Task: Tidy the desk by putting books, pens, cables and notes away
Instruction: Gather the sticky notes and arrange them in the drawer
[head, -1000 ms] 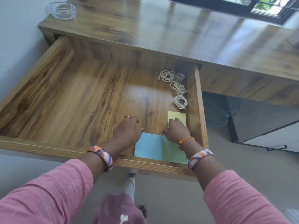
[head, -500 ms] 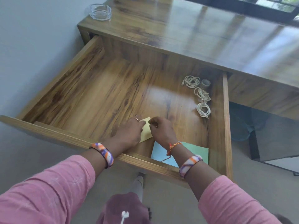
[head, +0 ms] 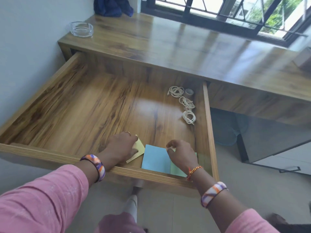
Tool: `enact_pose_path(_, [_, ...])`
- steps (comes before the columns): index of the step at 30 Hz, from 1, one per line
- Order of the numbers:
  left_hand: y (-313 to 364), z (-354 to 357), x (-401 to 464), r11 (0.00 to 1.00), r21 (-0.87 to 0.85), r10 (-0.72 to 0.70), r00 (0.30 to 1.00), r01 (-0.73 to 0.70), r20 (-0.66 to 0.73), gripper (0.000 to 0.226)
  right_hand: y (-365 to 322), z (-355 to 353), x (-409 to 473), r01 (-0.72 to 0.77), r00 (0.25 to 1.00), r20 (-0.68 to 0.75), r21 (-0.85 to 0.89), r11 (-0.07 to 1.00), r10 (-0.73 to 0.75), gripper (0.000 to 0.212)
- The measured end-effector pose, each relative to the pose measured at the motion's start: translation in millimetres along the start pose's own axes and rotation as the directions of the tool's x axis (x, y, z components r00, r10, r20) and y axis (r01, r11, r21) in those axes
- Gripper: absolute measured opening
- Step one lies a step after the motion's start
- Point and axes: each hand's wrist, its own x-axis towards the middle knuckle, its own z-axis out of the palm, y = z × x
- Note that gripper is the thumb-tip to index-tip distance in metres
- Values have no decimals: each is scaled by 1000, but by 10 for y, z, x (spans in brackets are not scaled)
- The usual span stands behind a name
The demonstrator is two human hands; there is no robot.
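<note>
wide bare drawer floor (head: pixel 87 105) on the left; coiled cables (head: pixel 186 102) line the right wall, notes (head: pixel 155 158) crowd the front corner.

- Left hand (head: pixel 120 147): reaches forward, palm down, knuckles up, fingers bent at the tips; a ring on one finger.
- Right hand (head: pixel 182 153): palm down, fingers loosely curled, wrist slightly raised.
- Both forearms extend forward in pink sleeves, with a striped bangle on each wrist.
</note>
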Motion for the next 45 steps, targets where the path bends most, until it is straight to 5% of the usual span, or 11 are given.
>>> enact_pose_path(4, [-4, 20, -8, 1000, 17, 23, 998, -24, 64, 54, 19, 45, -178, 50, 998, 52, -185, 982, -41, 36])
enact_pose_path(13, [-41, 40, -101, 986, -102, 145, 980, -131, 136, 53, 25, 107, -189, 55, 970, 244, -199, 979, -5, 53])
enact_pose_path(23, [-76, 29, -87, 971, -163, 203, 967, -177, 157, 47, 23, 107, -192, 70, 967, 254, -193, 979, -19, 51])
enact_pose_path(29, [-74, 44, -69, 969, -185, 188, 976, -165, 110, 39, 39, 98, -196, -17, 996, 76, -220, 975, 35, 50])
enact_pose_path(45, [-94, 74, -36, 955, -230, 211, 973, -186, 92, 35, 14, 84, -225, -28, 986, 156, -224, 974, 64, 52])
